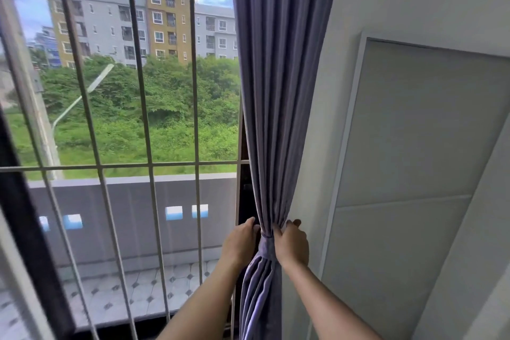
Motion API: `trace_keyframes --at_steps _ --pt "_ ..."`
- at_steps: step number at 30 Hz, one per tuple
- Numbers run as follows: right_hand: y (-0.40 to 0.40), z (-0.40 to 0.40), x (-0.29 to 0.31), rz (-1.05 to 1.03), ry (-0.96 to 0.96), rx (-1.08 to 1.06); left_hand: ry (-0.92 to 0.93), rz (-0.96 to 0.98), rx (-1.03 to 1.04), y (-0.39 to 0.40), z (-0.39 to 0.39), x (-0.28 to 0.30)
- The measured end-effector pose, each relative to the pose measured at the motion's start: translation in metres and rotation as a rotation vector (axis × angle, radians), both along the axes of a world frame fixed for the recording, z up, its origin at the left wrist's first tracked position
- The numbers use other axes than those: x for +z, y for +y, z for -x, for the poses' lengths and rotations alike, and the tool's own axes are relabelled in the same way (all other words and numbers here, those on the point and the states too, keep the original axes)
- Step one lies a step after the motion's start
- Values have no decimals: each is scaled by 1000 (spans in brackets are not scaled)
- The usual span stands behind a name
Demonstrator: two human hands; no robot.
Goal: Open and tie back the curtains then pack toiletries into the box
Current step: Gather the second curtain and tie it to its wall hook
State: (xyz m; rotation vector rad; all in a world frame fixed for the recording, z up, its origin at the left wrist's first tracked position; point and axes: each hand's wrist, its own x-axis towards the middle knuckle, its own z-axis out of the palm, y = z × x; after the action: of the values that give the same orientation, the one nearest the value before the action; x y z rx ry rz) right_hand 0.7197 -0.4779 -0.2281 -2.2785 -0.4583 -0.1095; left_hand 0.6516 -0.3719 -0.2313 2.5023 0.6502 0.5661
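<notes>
A purple curtain (278, 69) hangs gathered at the right edge of the window, cinched low down by a matching fabric tie-back (267, 246). My left hand (240, 243) grips the gathered fabric from the left at the tie-back. My right hand (292, 243) grips it from the right, fingers curled round the folds just above the band. Below the band the curtain flares out in loose pleats. No toiletries or box are in view.
The window (124, 91) has white metal bars, with a balcony wall, greenery and apartment blocks beyond. A dark window frame (24, 215) runs down the left. To the right is a white wall and a pale panelled door (408, 163).
</notes>
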Motion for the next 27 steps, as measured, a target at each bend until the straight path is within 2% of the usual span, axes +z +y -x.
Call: trace_keyframes --at_steps 3,7,14,19,27 --pt "2 11 0 103 78 -25 9 3 9 8 14 3" --pt "16 36 12 262 67 41 -2 -49 11 22 44 15" --pt "96 116 55 311 -3 204 -63 -95 154 101 145 54" --pt "182 213 59 336 -95 401 -13 -136 338 181 302 63" --pt "332 483 41 176 -199 820 19 -217 776 278 618 74"
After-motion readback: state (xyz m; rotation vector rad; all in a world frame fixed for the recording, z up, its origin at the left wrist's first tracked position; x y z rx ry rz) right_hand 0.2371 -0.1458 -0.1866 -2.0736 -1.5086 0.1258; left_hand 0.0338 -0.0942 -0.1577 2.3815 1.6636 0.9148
